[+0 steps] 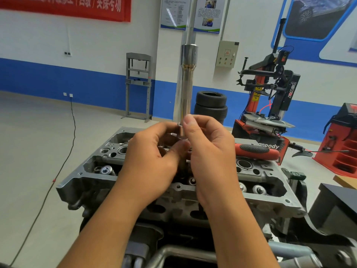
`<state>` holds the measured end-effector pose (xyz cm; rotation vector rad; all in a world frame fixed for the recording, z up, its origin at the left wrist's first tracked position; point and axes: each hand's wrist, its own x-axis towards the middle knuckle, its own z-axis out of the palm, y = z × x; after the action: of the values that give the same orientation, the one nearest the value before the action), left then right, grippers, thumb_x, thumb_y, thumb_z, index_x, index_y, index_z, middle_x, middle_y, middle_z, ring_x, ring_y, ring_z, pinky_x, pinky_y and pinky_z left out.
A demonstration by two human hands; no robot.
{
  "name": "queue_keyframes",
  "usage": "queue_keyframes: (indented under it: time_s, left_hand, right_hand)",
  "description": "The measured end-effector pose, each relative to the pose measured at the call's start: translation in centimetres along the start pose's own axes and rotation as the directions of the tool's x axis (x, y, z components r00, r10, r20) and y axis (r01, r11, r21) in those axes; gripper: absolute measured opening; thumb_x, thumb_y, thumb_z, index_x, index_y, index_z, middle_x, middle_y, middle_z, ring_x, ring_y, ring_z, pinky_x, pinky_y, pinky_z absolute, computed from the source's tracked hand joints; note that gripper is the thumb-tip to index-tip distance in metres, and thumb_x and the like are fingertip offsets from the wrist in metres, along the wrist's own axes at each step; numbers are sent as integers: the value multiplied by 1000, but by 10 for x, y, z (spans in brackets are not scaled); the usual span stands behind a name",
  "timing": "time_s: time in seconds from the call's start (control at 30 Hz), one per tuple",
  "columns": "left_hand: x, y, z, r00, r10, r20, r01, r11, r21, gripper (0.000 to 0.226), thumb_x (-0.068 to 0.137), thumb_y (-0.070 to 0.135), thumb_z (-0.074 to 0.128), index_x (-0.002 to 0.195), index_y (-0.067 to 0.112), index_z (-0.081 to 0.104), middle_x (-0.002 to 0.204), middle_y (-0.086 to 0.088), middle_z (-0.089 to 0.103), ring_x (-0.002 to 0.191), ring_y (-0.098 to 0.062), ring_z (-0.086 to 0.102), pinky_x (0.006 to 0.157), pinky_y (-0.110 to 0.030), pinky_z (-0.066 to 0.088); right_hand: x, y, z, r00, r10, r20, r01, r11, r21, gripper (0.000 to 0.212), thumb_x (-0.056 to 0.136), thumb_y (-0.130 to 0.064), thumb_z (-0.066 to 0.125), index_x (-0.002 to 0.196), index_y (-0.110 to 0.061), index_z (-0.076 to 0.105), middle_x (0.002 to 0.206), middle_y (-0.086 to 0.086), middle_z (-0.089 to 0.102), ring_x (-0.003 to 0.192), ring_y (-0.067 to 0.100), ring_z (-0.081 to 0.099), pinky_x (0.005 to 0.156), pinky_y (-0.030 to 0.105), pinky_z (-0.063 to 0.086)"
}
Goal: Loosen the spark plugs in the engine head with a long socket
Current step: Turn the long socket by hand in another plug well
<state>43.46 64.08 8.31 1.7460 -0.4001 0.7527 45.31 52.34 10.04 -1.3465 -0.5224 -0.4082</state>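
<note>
Chromed long socket stands upright at 12 o'clock over the engine head, its lower end pinched by both hands, left hand and right hand; loose fingertip grips could let it tilt and miss the plug.

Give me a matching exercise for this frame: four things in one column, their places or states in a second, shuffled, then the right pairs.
Things:
1. socket
2. ratchet handle
3. tyres
4. left hand

Places or states:
A. stacked on the floor by the blue wall
B. lying on the engine head, right of the hands
C. upright, pinched at its lower end by the right hand
D. fingers curled at the base of the socket

Pairs: 1-C, 2-B, 3-A, 4-D
</note>
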Motion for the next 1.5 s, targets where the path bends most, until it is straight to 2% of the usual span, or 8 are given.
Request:
queue_keyframes:
  time_s: [0.17,0.4,0.53,0.7,0.87,1.07,1.33,1.5]
  left_hand:
    - [-1,0,2,996,-16,-93,17,1000,5,29,76,37,75,105,38,72,92,13,77,83,-7,74,67,-32,61]
    - [1,2,-4,998,-16,63,20,998,-61,27,101,17,63,124,30,71,102,8,76,63,-8,68,56,-22,54]
    - [1,0,-1,1000,-18,0,18,1000,-26,26,92,21,75,114,34,72,102,13,78,96,-6,74,78,-28,62]
    - [-1,4,0,998,-3,-65,2,1000,-21,36,74,50,72,107,35,72,96,16,78,86,-5,75,66,-23,59]
    - [0,5,-1,999,-16,28,18,998,-62,25,96,23,68,120,33,70,105,11,77,63,-5,69,54,-19,54]
    - [-2,8,-1,994,-37,-103,35,999,-25,52,59,65,70,102,36,68,91,16,77,76,-11,75,64,-35,64]
    - [1,4,-4,996,-65,56,69,995,-77,27,94,17,73,111,37,66,98,7,78,71,-8,74,54,-19,56]
    - [0,5,-1,996,-79,-42,78,997,-20,37,67,55,70,100,39,66,92,14,76,81,-10,75,64,-30,64]
  right_hand:
    - [-1,0,-2,1000,8,16,-9,998,58,10,87,-30,81,88,-27,71,89,4,77,80,20,76,65,25,57]
    - [1,-1,-3,1000,9,11,-9,999,49,18,101,-27,66,91,-21,80,87,1,77,88,23,75,76,42,64]
    - [-1,-1,-2,1000,19,-3,-18,996,85,12,92,-26,78,98,-16,73,93,6,77,86,21,77,72,28,61]
    - [0,-1,-3,1000,-3,-7,3,995,100,9,93,-22,77,93,-13,74,84,3,77,80,18,76,69,27,60]
    - [1,1,-3,1000,14,7,-14,995,96,14,99,-25,69,95,-14,76,88,6,77,86,25,75,72,32,62]
    - [0,1,-3,1000,-1,-30,4,997,77,23,85,-31,83,96,-15,72,87,3,76,80,17,74,69,25,58]
    - [0,0,-2,999,8,34,-10,998,60,14,100,-28,66,96,-18,75,82,-7,74,80,8,73,68,17,55]
    - [0,1,-2,1000,12,-21,-10,998,69,19,90,-29,79,100,-17,70,87,0,76,78,11,75,66,21,57]
